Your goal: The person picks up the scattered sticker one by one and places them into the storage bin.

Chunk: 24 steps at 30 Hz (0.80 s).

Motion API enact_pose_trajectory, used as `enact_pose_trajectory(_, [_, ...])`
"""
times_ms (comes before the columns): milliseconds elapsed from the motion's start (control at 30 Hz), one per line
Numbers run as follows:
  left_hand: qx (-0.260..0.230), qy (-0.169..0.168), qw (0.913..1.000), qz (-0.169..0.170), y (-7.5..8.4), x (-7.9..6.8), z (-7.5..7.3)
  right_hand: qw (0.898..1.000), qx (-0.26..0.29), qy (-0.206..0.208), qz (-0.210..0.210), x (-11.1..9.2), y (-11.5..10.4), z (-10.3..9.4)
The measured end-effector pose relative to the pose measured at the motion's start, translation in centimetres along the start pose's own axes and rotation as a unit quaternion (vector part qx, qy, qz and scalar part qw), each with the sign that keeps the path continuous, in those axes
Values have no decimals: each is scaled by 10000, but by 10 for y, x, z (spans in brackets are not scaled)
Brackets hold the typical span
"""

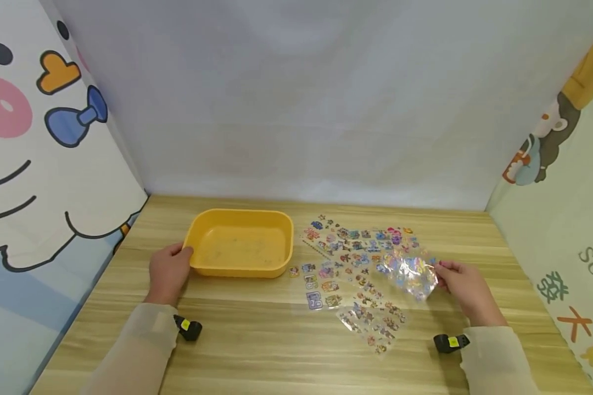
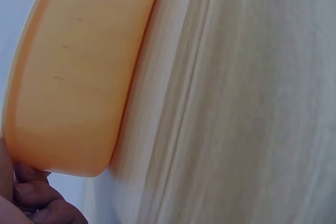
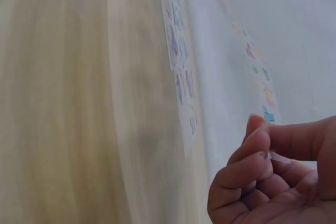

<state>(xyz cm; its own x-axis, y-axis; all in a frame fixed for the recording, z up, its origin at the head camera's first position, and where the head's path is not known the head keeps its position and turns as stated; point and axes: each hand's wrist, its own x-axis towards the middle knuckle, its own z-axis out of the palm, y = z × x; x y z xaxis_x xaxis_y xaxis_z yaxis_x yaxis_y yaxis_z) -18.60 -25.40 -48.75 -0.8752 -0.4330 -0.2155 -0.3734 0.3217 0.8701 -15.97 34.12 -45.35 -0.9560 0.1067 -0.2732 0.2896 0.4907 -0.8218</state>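
Observation:
My left hand (image 1: 169,273) grips the left end of a yellow plastic tub (image 1: 239,272), thumb at the rim and fingers curled against its end wall in the left wrist view. The tub stands on the wooden table with nothing inside it. My right hand (image 1: 463,289) pinches a clear sticker sheet (image 1: 415,276) by its right edge, between thumb and fingertips. This sheet is raised, shiny and slightly bent, with small colourful pictures; in the right wrist view it stands up from the fingers. Below and left of it, several more clear sticker sheets (image 1: 370,318) lie spread and overlapping on the table.
The wooden table (image 1: 257,345) runs back to a pale cloth wall (image 1: 316,109). Printed cartoon panels close off the left and right sides. A small black wrist camera (image 1: 190,329) sits at the left cuff, another (image 1: 449,343) at the right.

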Motion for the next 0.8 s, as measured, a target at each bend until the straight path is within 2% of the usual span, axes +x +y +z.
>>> enact_pose_trajectory(200, [35, -4, 10000, 42, 2, 0, 0, 9998, -41, 141, -135, 9, -17, 11])
enact_pose_trajectory(400, [23, -1, 10000, 17, 5, -2, 0, 9995, 154, 26, -284, 19, -38, 32])
enact_pose_trajectory(567, [76, 19, 10000, -16, 4, -1, 1, 9981, 506, -112, -328, 28, -54, 54])
enact_pose_trajectory(800, [138, 22, 9999, -80, 3, 1, 2, 9972, 582, -332, -326, 40, -71, 90])
